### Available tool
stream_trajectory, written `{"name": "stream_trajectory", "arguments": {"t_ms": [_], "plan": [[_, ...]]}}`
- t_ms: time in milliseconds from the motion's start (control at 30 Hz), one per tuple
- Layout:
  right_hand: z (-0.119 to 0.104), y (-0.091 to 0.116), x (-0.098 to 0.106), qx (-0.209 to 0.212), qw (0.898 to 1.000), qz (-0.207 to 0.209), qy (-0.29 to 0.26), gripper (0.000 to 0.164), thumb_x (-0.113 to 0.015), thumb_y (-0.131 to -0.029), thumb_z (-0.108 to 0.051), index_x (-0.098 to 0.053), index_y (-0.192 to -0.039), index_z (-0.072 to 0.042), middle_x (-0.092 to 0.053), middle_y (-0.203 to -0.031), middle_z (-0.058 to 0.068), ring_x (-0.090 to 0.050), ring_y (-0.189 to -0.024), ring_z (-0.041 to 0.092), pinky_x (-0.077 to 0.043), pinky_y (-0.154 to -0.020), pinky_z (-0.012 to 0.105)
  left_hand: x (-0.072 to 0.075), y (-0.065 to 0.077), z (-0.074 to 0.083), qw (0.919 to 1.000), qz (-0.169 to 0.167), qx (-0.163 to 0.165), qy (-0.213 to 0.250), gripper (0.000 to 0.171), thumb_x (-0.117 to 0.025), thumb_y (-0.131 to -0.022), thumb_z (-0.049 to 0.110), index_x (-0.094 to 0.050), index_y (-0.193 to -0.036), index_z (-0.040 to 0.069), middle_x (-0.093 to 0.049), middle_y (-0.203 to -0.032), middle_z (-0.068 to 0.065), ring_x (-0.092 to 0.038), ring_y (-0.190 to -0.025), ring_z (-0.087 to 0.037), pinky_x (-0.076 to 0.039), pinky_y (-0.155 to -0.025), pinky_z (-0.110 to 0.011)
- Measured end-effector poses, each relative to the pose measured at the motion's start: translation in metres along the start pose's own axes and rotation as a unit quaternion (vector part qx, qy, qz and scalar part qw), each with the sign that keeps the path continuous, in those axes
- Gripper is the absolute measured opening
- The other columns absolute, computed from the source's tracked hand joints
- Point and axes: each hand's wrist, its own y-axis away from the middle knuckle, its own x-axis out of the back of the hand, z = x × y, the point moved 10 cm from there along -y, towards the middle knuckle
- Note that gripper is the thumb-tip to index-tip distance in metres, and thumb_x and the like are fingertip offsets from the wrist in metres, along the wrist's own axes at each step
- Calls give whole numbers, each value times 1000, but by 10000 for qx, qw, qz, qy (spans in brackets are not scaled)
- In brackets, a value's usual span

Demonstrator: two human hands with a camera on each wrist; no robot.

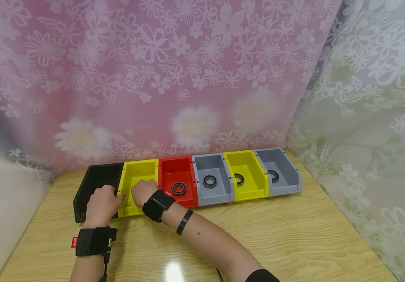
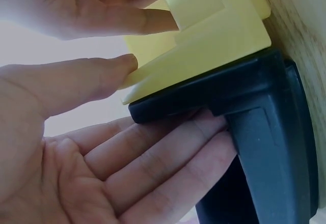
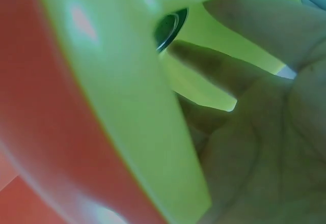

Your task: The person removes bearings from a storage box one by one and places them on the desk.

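My left hand (image 1: 101,203) is at the black bin (image 1: 79,201). In the left wrist view its fingers (image 2: 160,163) reach inside that bin, while the thumb touches the side wall of the neighbouring yellow bin (image 1: 140,168), pinching the adjoining walls. My right hand (image 1: 144,192) reaches down into the same yellow bin. A ball bearing (image 3: 182,24), a dark ring, lies partly hidden behind the bin's edge in the right wrist view. One right fingertip (image 3: 178,47) is right at it, the fingers extended.
To the right the row continues with a red bin (image 1: 175,166), a grey bin (image 1: 209,162), another yellow bin (image 1: 242,158) and another grey bin (image 1: 271,156). Each of these contains a bearing. A flowered curtain (image 1: 195,78) hangs behind the wooden table (image 1: 258,231).
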Motion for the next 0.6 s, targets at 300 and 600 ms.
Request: {"name": "stream_trajectory", "arguments": {"t_ms": [300, 600], "plan": [[-1, 2, -1, -186, 9998, -119, 11, 14, -69, -98, -36, -78, -102, -26, -57, -71, -7, -55, -69, 11, -44, -78, 29, -2, 0, -2, 9999, -80, 98, -3, 29, -70, -97, 16, -64, -86, -9, -44, -61, -8, -51, -54, -24, -40, -50, -33], [1, -3, -6, -506, 9981, -335, 49, 14, -68, -98, -37, -78, -106, -31, -65, -82, -10, -58, -76, 8, -44, -78, 29, -1, 0, -1, 10000, -39, 27, -1, 29, -70, -97, 16, -62, -80, -7, -40, -60, -6, -49, -53, -23, -38, -50, -32]]}}
